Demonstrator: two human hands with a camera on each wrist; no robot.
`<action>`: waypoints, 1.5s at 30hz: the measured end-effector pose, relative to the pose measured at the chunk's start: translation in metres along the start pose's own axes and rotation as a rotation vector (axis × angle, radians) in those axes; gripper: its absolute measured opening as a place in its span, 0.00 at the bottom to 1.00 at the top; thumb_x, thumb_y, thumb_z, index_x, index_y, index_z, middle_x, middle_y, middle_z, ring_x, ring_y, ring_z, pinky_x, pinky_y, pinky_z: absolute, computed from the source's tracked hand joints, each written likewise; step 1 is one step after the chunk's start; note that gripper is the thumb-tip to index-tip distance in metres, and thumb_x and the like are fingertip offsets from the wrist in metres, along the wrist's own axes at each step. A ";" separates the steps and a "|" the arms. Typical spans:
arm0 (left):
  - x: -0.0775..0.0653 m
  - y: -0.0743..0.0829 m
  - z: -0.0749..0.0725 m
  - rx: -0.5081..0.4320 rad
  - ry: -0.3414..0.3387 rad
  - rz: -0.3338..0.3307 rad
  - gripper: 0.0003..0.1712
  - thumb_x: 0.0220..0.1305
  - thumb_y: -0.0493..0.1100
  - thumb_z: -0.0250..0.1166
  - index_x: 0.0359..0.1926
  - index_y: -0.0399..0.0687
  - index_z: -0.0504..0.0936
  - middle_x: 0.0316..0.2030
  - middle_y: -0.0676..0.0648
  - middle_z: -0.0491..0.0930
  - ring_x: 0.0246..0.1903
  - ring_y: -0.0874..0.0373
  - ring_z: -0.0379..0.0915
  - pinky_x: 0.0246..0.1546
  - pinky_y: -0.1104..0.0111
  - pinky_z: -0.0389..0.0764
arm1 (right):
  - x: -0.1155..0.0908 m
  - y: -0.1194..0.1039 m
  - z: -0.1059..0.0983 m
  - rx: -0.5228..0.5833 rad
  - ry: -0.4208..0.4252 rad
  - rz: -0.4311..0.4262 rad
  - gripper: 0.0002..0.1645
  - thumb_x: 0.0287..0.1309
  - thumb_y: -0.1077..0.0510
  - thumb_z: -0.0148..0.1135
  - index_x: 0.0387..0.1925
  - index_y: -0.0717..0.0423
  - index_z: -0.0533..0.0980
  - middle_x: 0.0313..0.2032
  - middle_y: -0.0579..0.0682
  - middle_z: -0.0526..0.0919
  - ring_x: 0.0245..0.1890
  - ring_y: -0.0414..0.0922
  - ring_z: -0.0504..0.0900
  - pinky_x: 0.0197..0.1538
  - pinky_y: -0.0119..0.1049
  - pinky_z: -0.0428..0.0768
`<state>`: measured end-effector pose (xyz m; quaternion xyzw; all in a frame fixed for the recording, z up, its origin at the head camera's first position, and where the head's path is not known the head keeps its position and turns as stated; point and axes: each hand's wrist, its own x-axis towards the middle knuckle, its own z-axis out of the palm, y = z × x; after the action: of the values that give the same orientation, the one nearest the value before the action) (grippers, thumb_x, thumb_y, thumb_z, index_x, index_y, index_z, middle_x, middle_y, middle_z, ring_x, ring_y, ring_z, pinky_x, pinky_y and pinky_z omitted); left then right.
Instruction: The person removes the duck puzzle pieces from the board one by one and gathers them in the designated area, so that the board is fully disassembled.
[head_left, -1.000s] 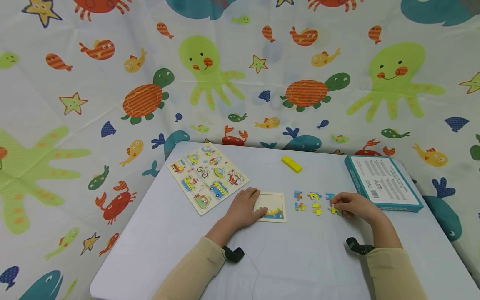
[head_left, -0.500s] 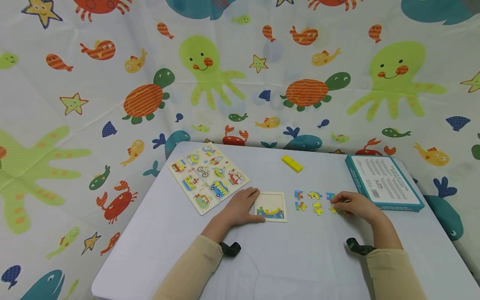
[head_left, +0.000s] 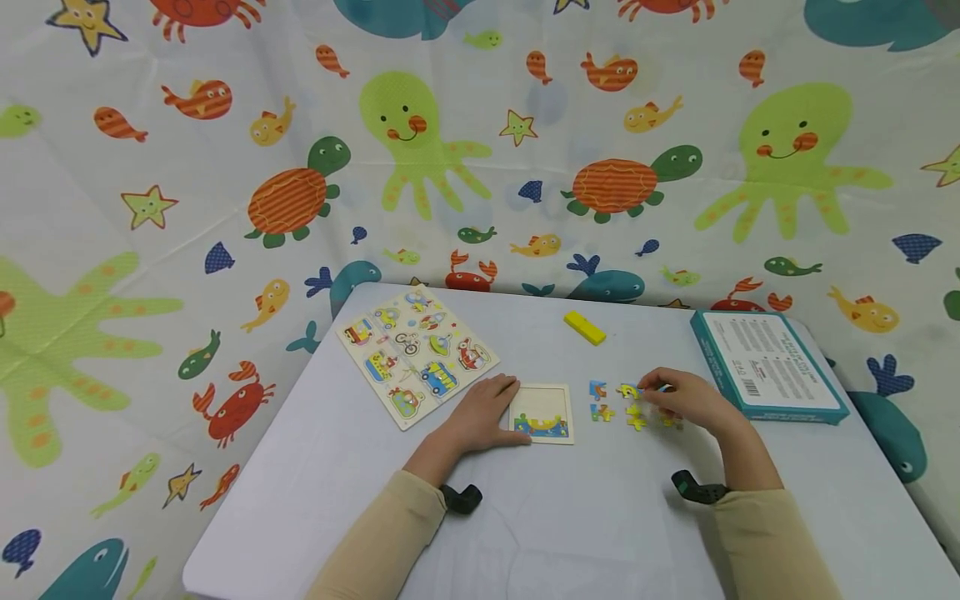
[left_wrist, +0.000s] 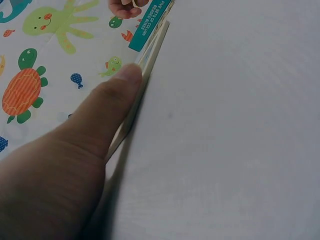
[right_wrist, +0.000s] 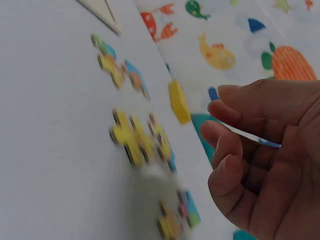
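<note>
My left hand (head_left: 480, 419) holds a small wooden puzzle board (head_left: 540, 397) at its left side, thumb along the near edge and fingers at the far edge. Blue and yellow pieces fill the board's lower part. In the left wrist view the thumb (left_wrist: 102, 112) presses the board's edge (left_wrist: 160, 44); the other fingers are hidden. My right hand (head_left: 693, 402) hovers over loose jigsaw pieces (head_left: 602, 412), fingertips near the upper middle piece (head_left: 628, 390). The right wrist view shows the right hand (right_wrist: 267, 150) loosely bent, with no piece visible between thumb and fingers; yellow pieces (right_wrist: 127, 136) lie below.
A larger picture puzzle board (head_left: 408, 346) lies at the back left. A yellow block (head_left: 584, 327) sits at the back, and a teal-edged box (head_left: 772, 362) at the right. A sea-animal curtain (head_left: 525, 167) hangs behind the white table (head_left: 585, 517).
My left thumb has slid off the board's face to its near edge. My right hand has lifted from the rightmost pieces and moved left toward the middle ones.
</note>
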<state>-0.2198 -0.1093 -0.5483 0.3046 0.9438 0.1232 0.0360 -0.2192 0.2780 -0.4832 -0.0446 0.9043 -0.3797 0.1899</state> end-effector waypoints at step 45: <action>0.002 -0.001 0.000 0.009 0.012 0.012 0.61 0.51 0.82 0.58 0.76 0.51 0.57 0.74 0.50 0.58 0.74 0.53 0.53 0.76 0.59 0.56 | 0.055 -0.107 0.125 0.023 -0.246 -0.182 0.13 0.63 0.54 0.64 0.48 0.51 0.79 0.30 0.49 0.81 0.25 0.44 0.81 0.32 0.35 0.83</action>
<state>-0.2218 -0.1090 -0.5482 0.3098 0.9427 0.1209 0.0280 -0.2294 0.1062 -0.5049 -0.1703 0.8621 -0.3973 0.2645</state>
